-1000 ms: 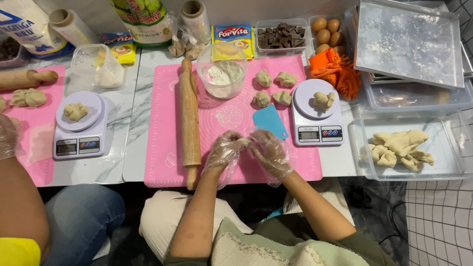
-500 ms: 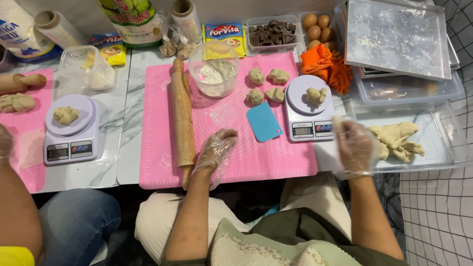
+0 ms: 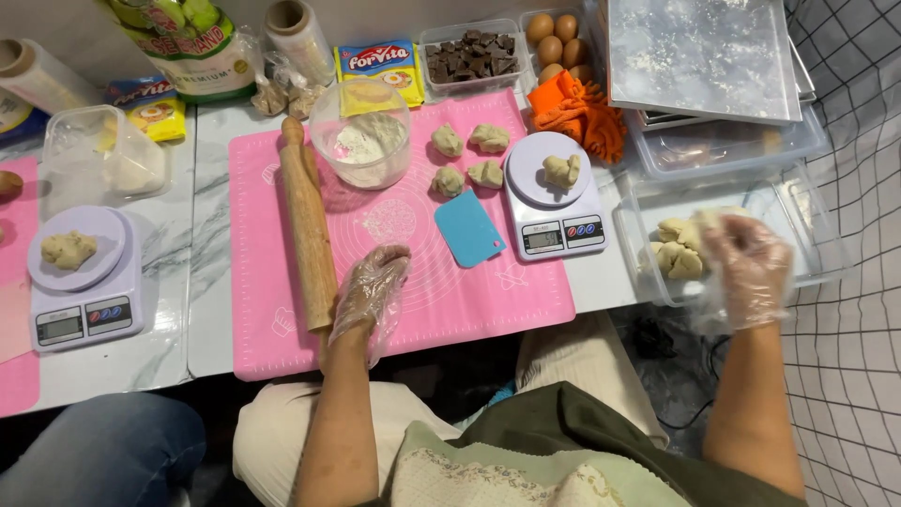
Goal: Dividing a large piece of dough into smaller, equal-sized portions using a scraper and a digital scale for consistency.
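My left hand [image 3: 372, 286], in a clear plastic glove, rests with loose fingers on the pink silicone mat [image 3: 488, 291] beside the wooden rolling pin [image 3: 308, 225]. My right hand [image 3: 748, 266], also gloved, reaches into the clear plastic tray [image 3: 807, 244] at the right and touches the pile of dough pieces [image 3: 678, 252] there; whether it grips one I cannot tell. A kitchen scale [image 3: 554, 202] on the mat carries a dough lump [image 3: 562, 170]. Several dough balls [image 3: 466, 155] lie on the mat's far part, with a blue scraper [image 3: 469, 228] close by.
A clear bowl of flour [image 3: 364, 141] stands behind the mat. Chocolate pieces [image 3: 472, 54], eggs [image 3: 554, 38], an orange cloth [image 3: 574, 108] and stacked lidded trays [image 3: 699, 66] line the back right. A second scale with dough [image 3: 80, 272] sits left, near another person's leg [image 3: 103, 451].
My hands, together at the mat's front edge, have separated. The right hand moved right into the clear tray of dough; the left stayed on the mat by the rolling pin.
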